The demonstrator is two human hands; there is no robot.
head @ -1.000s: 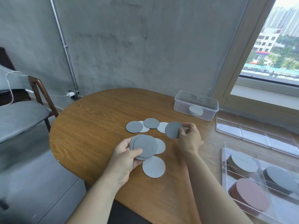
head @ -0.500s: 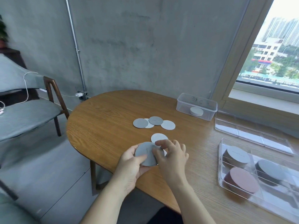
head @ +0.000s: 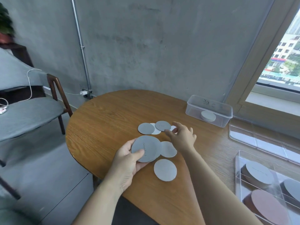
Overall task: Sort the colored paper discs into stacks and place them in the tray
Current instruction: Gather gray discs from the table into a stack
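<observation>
My left hand (head: 128,161) grips a small stack of grey discs (head: 146,148) just above the wooden table (head: 107,117). My right hand (head: 182,137) reaches out past it, fingers spread and empty, its fingertips over a pale disc (head: 173,127) at the right end of a loose cluster. That cluster also holds a grey disc (head: 146,128), a white disc (head: 155,131) and a darker grey disc (head: 162,125). Two more light discs lie near my left hand (head: 168,149), (head: 165,170). The clear tray (head: 238,176) at the right holds grey (head: 258,174) and pink (head: 266,205) stacks.
A clear plastic box (head: 209,109) with a white disc stack (head: 208,116) stands at the back right. A flat clear lid (head: 259,140) lies between it and the tray. A chair (head: 29,111) stands left of the table; the window is at the right.
My right hand laid the dark grey disc onto the stack in my left hand, then let go and reached forward to the far cluster. The camera view shifted.
</observation>
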